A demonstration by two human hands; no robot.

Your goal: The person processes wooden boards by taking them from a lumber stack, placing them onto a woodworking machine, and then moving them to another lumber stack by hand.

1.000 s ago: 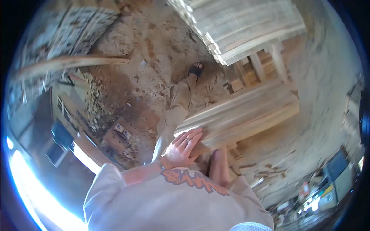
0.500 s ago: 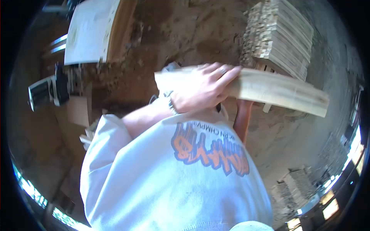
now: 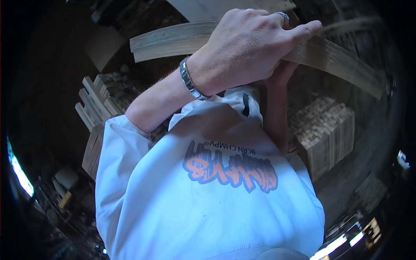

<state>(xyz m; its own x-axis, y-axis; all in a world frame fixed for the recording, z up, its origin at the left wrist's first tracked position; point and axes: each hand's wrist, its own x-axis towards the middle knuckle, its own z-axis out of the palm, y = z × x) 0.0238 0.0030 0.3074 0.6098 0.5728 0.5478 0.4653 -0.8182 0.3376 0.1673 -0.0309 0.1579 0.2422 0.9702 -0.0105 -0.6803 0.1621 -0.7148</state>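
Note:
A long pale wooden board (image 3: 173, 40) spans the upper part of the view, its right part running down toward the right edge. My left hand (image 3: 251, 45), with a ring and a metal band on the wrist, is closed over the board's middle. Below the board and mostly behind my left hand is my right hand (image 3: 281, 73), its visible part closed against the board's underside. Its fingertips are hidden.
A stack of cut wood (image 3: 327, 134) stands at the right. More wooden pieces (image 3: 97, 102) lie at the left beside my sleeve. A large pale panel (image 3: 203, 8) is at the top, partly behind the board.
Both hands and the board have moved up in the view, and my left hand looks larger. The surroundings have shifted, with the panel now top centre and a wood stack lower right.

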